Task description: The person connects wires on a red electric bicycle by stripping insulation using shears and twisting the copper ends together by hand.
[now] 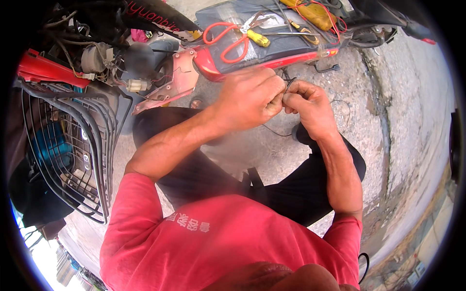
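Both of my hands meet in front of my knees, with the fingers pinched on a thin black wire [290,83]. My left hand [253,99] is closed, knuckles up, with its fingertips touching those of my right hand. On the other side, my right hand [311,105] pinches between thumb and forefinger. The wire's ends inside the fingers are hidden. A loose dark strand [276,132] hangs below the hands. Just beyond lie red-handled scissors [224,40] and a yellow-handled screwdriver [258,39], on a red and dark vehicle panel [208,63].
A yellow meter [316,14] with red leads lies on the panel's far end. At left are a black wire basket [73,145], exposed wiring [99,60] and a pale red plastic piece [177,77]. A black connector [330,68] lies on the cracked concrete ground [359,116].
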`<action>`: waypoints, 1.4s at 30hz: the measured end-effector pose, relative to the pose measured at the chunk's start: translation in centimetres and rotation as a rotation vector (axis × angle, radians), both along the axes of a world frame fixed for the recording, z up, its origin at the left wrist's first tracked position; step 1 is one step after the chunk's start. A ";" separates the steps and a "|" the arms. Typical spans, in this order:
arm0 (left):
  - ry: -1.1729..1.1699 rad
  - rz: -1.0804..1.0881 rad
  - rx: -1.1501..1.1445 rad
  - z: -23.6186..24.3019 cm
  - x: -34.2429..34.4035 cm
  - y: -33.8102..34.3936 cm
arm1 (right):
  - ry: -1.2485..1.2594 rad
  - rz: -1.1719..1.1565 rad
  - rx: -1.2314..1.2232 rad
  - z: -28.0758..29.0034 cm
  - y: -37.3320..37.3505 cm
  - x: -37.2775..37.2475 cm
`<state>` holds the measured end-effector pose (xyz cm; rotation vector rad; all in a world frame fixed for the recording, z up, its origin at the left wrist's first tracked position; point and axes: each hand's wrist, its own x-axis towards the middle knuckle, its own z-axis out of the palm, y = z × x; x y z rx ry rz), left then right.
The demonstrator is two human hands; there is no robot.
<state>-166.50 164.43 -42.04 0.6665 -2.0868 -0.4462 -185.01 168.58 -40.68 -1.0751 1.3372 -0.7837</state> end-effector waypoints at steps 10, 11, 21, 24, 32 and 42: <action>-0.021 -0.029 -0.006 0.1 0.3 -0.1 | 0.171 0.027 -0.056 -1.1 -0.1 0.5; -0.007 -0.029 0.014 -0.1 0.2 -0.1 | 0.180 0.027 -0.061 -1.2 -0.1 0.6; 0.051 -0.052 0.410 0.3 0.8 0.3 | 0.132 0.126 -0.115 -0.2 -0.8 0.7; 0.061 -0.064 0.599 0.8 1.0 0.3 | 0.240 0.165 -0.138 0.6 -1.0 0.6; 0.098 -0.050 0.248 -0.4 1.0 -0.2 | -0.006 0.064 -0.030 -0.2 -0.8 0.3; 0.062 -0.046 0.061 -0.9 0.4 -0.1 | -0.021 -0.011 -0.009 -1.8 -0.3 1.1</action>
